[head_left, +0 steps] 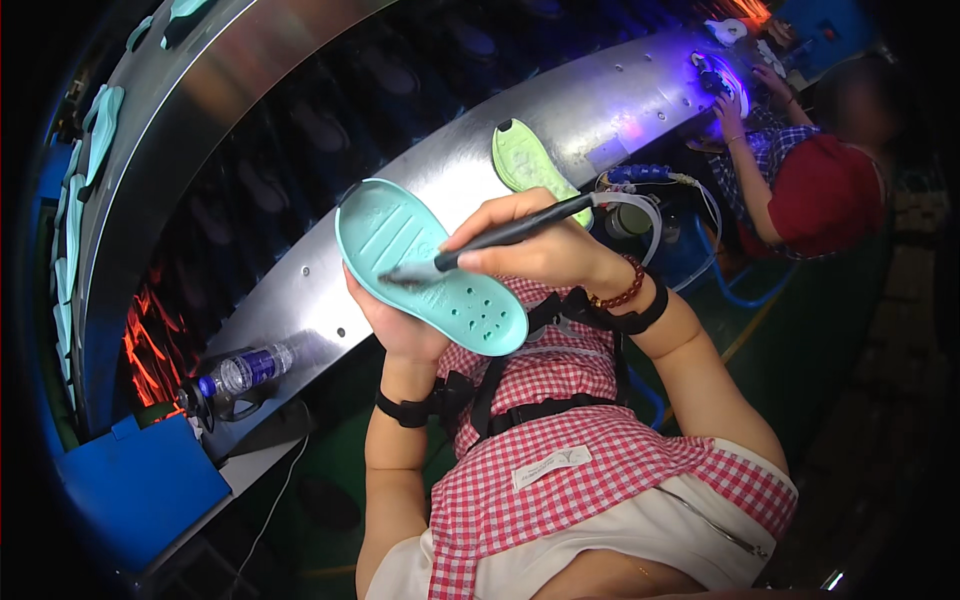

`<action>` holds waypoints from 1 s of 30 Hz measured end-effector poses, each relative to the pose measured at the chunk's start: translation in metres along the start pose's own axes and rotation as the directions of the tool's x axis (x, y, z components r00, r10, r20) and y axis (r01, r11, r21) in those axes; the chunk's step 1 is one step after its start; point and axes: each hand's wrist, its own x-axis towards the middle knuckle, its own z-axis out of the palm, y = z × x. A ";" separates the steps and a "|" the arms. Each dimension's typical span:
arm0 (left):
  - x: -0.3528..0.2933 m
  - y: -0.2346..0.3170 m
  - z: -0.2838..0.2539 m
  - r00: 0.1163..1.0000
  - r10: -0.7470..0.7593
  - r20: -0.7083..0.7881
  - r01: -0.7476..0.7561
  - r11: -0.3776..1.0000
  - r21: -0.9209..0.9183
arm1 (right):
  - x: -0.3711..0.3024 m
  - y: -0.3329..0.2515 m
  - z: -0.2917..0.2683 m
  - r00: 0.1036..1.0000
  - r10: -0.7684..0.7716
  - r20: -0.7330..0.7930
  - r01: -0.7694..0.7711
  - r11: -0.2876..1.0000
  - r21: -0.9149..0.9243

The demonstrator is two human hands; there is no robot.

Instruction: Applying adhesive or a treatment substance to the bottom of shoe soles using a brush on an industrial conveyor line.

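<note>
My left hand [397,325] holds a turquoise shoe sole [400,225] from beneath, raised and tilted in front of my apron. The sole has grooves across one end and small round holes at the other. In my right hand [545,238] is a black-handled brush [525,222], gripped like a pen. Its bristle tip touches the sole's upper face near the middle, and a pale hose [650,235] runs from around the handle's back end. Beyond my right hand, a yellow-green sole [532,160] lies on the metal ledge [600,110].
A dark conveyor [330,100] carrying soles curves behind the ledge. Turquoise pieces [100,135] line its far left side. Bottles [245,370] and a blue box [145,490] are at left. At right, a co-worker in a red cap [825,195] works under violet light.
</note>
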 end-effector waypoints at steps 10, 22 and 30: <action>0.010 0.019 -0.004 0.953 0.172 0.247 -0.210 0.969 0.133 | -0.011 0.004 -0.003 0.992 -0.116 0.057 0.121 0.989 -0.084; 0.005 0.041 0.007 0.875 0.327 0.357 -0.410 0.893 0.187 | -0.016 0.015 -0.007 0.948 -0.244 0.205 0.243 0.969 0.029; -0.018 0.015 0.026 0.957 0.193 0.219 -0.204 0.978 0.031 | -0.015 0.034 0.011 0.998 0.041 -0.044 -0.006 0.794 0.608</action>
